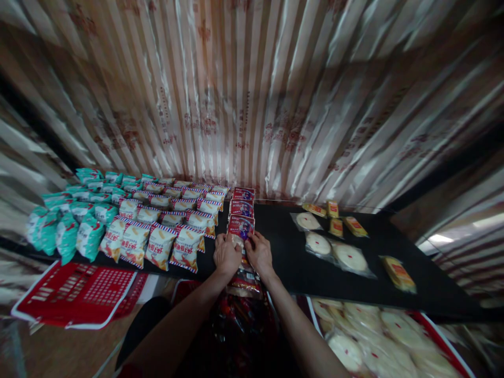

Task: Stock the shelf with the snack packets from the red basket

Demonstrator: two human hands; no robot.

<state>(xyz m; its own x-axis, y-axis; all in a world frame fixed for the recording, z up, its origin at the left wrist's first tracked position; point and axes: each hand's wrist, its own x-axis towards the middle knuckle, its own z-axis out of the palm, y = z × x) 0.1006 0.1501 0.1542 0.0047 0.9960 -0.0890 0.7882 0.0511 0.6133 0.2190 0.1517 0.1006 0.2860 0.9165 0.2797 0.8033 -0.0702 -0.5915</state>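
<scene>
Both my hands rest together at the front edge of a black shelf [283, 247]. My left hand [226, 255] and my right hand [259, 253] have their fingers curled onto a dark red snack packet [240, 229], the nearest in a short row of three red packets [241, 208] running back toward the wall. Each hand pinches one lower corner of that packet. More red packets [244, 286] lie bunched below my wrists, under the shelf edge.
White-and-orange snack bags [159, 244] and teal bags [65, 233] fill the shelf's left side. Round white cakes in clear wrap [349, 258] and small yellow packets [398, 273] lie to the right. A red basket [76, 294] sits lower left, and a tray of round cakes [378, 336] lower right.
</scene>
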